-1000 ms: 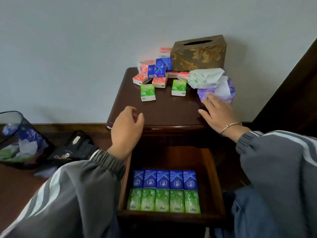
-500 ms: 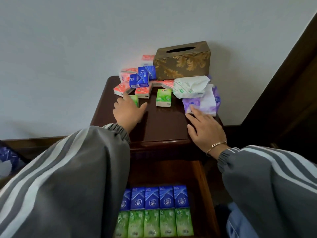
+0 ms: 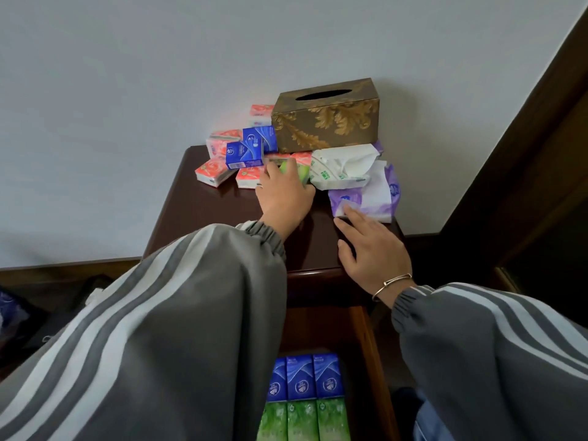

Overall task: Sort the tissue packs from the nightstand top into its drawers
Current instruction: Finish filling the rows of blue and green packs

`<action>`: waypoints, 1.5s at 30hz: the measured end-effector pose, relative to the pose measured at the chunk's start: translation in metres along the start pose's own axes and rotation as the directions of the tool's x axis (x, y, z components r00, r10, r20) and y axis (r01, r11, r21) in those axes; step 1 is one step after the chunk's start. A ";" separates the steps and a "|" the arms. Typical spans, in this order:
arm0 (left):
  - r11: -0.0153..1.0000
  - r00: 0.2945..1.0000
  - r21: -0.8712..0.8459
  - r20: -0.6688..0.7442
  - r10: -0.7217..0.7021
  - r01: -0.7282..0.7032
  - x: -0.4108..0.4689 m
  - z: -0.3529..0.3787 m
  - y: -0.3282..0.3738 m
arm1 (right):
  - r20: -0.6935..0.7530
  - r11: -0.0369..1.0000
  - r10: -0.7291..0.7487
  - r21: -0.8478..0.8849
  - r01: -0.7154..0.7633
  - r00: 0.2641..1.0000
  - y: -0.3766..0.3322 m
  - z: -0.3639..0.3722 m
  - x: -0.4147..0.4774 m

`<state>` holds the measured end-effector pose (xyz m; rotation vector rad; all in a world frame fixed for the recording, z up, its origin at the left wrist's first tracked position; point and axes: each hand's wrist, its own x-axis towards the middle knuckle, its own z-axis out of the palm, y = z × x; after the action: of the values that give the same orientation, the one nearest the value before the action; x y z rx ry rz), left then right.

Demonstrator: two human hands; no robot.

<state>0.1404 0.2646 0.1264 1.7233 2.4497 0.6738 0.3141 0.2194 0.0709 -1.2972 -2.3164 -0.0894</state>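
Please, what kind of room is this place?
Probably a bedroom, at home or in a hotel. A dark wooden nightstand stands against a plain wall, its drawer open. A decorative gold tissue box sits on top, and the dark wood panel at right may be a bed frame.

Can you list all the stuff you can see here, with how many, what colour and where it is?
Tissue box: one, gold and brown, back of the nightstand top by the wall.
Blue packs: two, on the pile beside the box.
Red packs: at least five, around the blue ones.
Green packs on top: at least one, partly hidden under the left hand.
White tissue pack: one, open, right of the green.
Purple tissue pack: one, front right of the top.
Nightstand: one, dark brown.
Drawer: one, open, holding three blue and three green packs in view.
Left hand: grip closing on a green pack.
Right hand: flat on top, fingertips at the purple pack.
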 end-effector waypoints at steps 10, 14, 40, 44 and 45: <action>0.997 0.998 -0.079 -0.051 -0.030 0.026 -0.018 -0.022 -0.033 | 0.001 1.000 -0.020 -0.015 0.020 1.000 0.002 -0.001 0.001; 0.995 0.943 -0.063 -0.318 -0.097 0.082 -0.037 -0.052 -0.100 | 0.009 0.995 -0.085 -0.054 0.085 0.996 0.003 -0.002 0.002; 0.995 0.933 -0.033 -0.347 -0.097 0.091 -0.060 -0.044 -0.192 | 0.537 0.983 0.096 -0.185 0.006 0.838 -0.131 0.036 0.289; 0.995 0.932 -0.029 -0.347 -0.102 0.098 -0.060 -0.043 -0.192 | 0.513 0.928 0.040 -0.338 0.159 0.858 -0.134 0.030 0.290; 0.995 0.933 -0.031 -0.346 -0.102 0.098 -0.060 -0.043 -0.192 | 0.509 0.905 0.028 -0.378 0.194 0.861 -0.135 0.029 0.290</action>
<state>-0.0196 0.1440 0.0786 1.5747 2.7273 1.0609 0.0666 0.3813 0.1953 -1.5688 -2.9250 -0.3295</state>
